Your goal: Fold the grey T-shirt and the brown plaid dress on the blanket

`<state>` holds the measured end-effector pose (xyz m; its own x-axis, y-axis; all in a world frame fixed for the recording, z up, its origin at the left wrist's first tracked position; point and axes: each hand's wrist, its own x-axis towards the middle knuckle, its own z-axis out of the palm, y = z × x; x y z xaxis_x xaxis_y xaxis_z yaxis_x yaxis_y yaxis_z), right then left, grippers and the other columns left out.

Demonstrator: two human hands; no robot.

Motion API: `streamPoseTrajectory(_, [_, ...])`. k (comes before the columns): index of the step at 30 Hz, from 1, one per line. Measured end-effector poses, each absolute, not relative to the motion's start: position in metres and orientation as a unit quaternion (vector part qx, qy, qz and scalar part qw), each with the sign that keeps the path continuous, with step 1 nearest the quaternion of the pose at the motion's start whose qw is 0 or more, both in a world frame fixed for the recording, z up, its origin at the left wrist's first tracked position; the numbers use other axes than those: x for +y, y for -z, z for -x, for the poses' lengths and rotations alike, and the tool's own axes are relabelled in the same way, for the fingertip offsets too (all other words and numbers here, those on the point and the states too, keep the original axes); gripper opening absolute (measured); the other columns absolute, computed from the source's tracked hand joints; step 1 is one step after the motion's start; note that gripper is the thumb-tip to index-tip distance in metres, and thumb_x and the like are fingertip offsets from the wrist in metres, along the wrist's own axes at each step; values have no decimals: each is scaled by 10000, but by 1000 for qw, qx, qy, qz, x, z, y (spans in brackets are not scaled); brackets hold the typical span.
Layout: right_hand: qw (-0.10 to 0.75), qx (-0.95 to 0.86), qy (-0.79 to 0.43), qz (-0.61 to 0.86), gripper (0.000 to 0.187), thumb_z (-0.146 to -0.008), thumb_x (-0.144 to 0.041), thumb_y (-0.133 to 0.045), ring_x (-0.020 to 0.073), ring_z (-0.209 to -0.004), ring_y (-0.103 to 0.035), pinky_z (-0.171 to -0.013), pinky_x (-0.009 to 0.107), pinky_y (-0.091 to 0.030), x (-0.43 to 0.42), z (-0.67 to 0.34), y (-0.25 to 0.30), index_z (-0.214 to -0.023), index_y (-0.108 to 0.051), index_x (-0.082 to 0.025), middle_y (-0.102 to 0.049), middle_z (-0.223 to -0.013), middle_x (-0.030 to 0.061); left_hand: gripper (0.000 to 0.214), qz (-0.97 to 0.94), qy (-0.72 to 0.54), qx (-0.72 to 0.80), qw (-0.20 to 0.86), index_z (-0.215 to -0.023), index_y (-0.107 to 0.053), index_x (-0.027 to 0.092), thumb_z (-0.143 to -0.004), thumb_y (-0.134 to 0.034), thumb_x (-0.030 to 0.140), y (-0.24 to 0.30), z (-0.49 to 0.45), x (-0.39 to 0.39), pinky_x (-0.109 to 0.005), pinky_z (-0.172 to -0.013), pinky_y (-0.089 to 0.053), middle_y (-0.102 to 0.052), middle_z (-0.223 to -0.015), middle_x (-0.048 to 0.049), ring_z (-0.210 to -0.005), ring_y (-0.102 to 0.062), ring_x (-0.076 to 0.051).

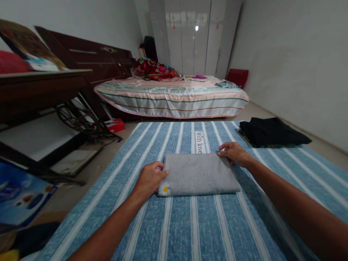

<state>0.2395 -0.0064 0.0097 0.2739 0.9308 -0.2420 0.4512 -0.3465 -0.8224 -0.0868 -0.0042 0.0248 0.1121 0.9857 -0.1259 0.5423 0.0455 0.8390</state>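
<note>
A folded grey garment (199,174) lies flat as a neat rectangle on a blue-and-white striped cloth (178,228). A white daisy with a yellow centre (164,189) marks its near left corner. At the left edge, my left hand (150,177) grips the fold, thumb on top and the other fingers partly hidden at the side. My right hand (235,154) pinches the far right corner between thumb and fingers. Part of the printed lettering "With love" (199,141) shows just beyond the garment.
Folded dark clothes (272,131) are stacked at the far right of the striped surface. Beyond stands a bed (174,103) with a red floral blanket (154,69). On the left are a sewing-machine table (40,87), a red box (115,125) and a blue carton (21,195).
</note>
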Motion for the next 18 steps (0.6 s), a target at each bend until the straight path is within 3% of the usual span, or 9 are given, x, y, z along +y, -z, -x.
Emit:
streamPoseTrajectory(6, [276,-538,-296,740,226,-710,-251,-696,92,-422,-507,-440,206,-403,-3,-248,-6,-909,-638,-163,-577,-564,-41,245,-694,-213,620,298,-751,-608,174,-608,-626,372,-20,95,8,-248,-496,-368,-555,-550,31,-530,-539,-156])
streamPoseTrajectory(11, [207,-604,-306,706,321,-654,-397,-742,131,-557,-576,-531,226,-425,3,-253,-19,-867,-702,-160,-655,-665,8,395,-698,-174,668,191,-879,-635,168,-606,-658,453,-34,92,38,-294,-646,-414,-640,-761,-41,-733,-607,-220])
streamPoseTrajectory(14, [158,-637,-320,683,263,-548,-355,-798,139,-613,-572,-543,218,-404,14,-250,-29,-713,-710,-171,-645,-640,2,427,-697,-187,641,262,-870,-636,153,-517,-729,374,-38,81,59,-285,-620,-403,-610,-695,-17,-691,-590,-211])
streamPoseTrajectory(18, [96,-648,-360,664,186,-504,-289,-792,103,-483,-485,-466,213,-351,30,-244,-36,-542,-654,-171,-543,-479,-30,318,-690,-176,603,359,-677,-636,160,-395,-771,224,-42,68,77,-260,-544,-370,-562,-550,25,-597,-553,-186])
